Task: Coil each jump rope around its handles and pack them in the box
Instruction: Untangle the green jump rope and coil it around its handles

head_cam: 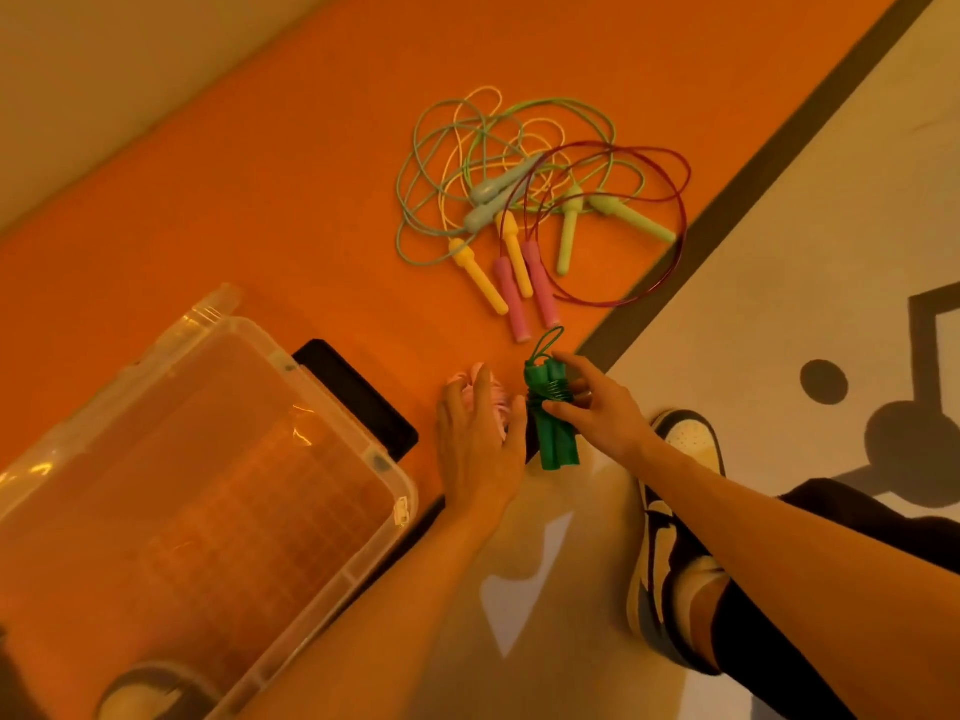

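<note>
A green jump rope lies coiled around its two handles on the floor, and my right hand pinches it at the coil. My left hand rests with fingers spread over a pink coiled jump rope, mostly hidden beneath it. Farther off on the orange mat, a tangle of loose ropes lies with yellow handles, pink handles, light green handles and pale blue handles. The clear plastic box stands at the lower left.
A black flat object lies between the box and my left hand. My shoe and dark trouser leg are at the right on a pale patterned rug. The orange mat stretches away beyond the ropes.
</note>
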`<state>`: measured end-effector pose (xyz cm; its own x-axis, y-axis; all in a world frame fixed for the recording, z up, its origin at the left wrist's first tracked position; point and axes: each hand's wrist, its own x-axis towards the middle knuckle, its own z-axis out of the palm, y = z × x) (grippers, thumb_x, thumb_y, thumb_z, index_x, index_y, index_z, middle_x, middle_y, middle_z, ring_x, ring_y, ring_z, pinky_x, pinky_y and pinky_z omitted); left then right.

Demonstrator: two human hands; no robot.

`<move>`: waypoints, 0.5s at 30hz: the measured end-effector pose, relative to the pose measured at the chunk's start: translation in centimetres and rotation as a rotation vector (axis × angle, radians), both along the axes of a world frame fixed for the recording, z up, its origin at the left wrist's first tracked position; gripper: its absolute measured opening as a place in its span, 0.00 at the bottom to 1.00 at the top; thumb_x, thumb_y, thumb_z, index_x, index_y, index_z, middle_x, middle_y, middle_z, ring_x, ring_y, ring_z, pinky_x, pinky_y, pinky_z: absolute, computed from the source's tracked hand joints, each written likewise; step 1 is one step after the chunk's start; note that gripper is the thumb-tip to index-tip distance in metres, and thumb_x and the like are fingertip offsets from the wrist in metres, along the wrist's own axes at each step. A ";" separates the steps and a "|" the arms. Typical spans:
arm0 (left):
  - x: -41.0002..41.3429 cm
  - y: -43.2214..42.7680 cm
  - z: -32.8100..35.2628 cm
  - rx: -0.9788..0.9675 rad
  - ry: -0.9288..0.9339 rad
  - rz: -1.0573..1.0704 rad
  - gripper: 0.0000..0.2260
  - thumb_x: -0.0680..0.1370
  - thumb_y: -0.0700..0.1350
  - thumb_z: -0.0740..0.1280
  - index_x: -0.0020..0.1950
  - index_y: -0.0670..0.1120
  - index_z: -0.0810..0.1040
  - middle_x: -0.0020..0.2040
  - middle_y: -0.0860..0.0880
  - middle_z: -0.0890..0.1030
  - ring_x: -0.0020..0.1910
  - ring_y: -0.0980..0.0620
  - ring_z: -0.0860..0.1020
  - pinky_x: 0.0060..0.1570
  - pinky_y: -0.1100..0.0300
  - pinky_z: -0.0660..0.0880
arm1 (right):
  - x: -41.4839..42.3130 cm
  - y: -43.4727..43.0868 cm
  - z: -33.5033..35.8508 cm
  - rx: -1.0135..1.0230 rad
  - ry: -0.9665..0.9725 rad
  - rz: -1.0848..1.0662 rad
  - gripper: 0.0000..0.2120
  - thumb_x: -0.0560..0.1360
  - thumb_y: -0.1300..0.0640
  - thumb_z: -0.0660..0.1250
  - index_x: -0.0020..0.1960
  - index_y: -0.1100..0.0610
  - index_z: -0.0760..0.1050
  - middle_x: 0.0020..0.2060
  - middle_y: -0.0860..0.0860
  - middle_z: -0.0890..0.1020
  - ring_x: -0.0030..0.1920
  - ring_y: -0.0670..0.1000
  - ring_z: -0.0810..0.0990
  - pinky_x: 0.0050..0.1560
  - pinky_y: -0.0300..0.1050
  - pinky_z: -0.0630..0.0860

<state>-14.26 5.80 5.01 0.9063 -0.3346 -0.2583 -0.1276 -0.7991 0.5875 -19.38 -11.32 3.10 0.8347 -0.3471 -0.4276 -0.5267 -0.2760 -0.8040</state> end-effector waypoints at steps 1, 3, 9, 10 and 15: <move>0.2 0.1 -0.8 0.027 0.005 0.011 0.33 0.78 0.69 0.47 0.80 0.55 0.59 0.76 0.47 0.61 0.73 0.45 0.64 0.67 0.44 0.70 | 0.0 -0.1 -0.7 -0.012 0.008 0.007 0.31 0.75 0.56 0.73 0.74 0.43 0.66 0.49 0.41 0.78 0.49 0.45 0.79 0.55 0.47 0.79; 0.7 0.3 -2.5 0.089 -0.012 0.020 0.29 0.80 0.65 0.53 0.80 0.55 0.59 0.76 0.47 0.61 0.71 0.45 0.65 0.65 0.45 0.70 | 0.1 -0.2 -1.8 -0.045 0.025 0.024 0.31 0.75 0.55 0.73 0.74 0.44 0.65 0.51 0.44 0.78 0.50 0.46 0.79 0.55 0.45 0.78; 1.2 0.8 -5.3 0.176 -0.049 0.020 0.28 0.80 0.62 0.60 0.79 0.56 0.61 0.76 0.45 0.61 0.72 0.43 0.64 0.67 0.43 0.69 | 0.4 -0.1 -4.6 -0.062 0.062 0.031 0.31 0.75 0.50 0.72 0.74 0.42 0.64 0.55 0.48 0.79 0.55 0.50 0.80 0.56 0.44 0.74; 1.3 0.8 -5.4 0.184 -0.056 0.021 0.28 0.80 0.62 0.60 0.78 0.56 0.61 0.76 0.45 0.61 0.72 0.42 0.63 0.67 0.43 0.68 | 0.5 -0.1 -4.7 -0.069 0.065 0.035 0.31 0.75 0.49 0.72 0.74 0.41 0.64 0.56 0.48 0.80 0.55 0.50 0.80 0.57 0.44 0.75; 1.1 0.7 -5.6 0.194 -0.045 0.049 0.28 0.80 0.62 0.60 0.79 0.56 0.60 0.77 0.44 0.60 0.74 0.41 0.61 0.69 0.43 0.67 | 0.8 -0.2 -4.5 -0.141 0.089 0.114 0.33 0.74 0.43 0.71 0.75 0.41 0.61 0.62 0.51 0.79 0.57 0.51 0.80 0.61 0.51 0.77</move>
<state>-13.11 6.47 -0.55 0.9321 -0.2380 -0.2729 -0.1086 -0.9027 0.4164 -18.62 -11.52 -1.39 0.8330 -0.3139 -0.4556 -0.5529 -0.4448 -0.7046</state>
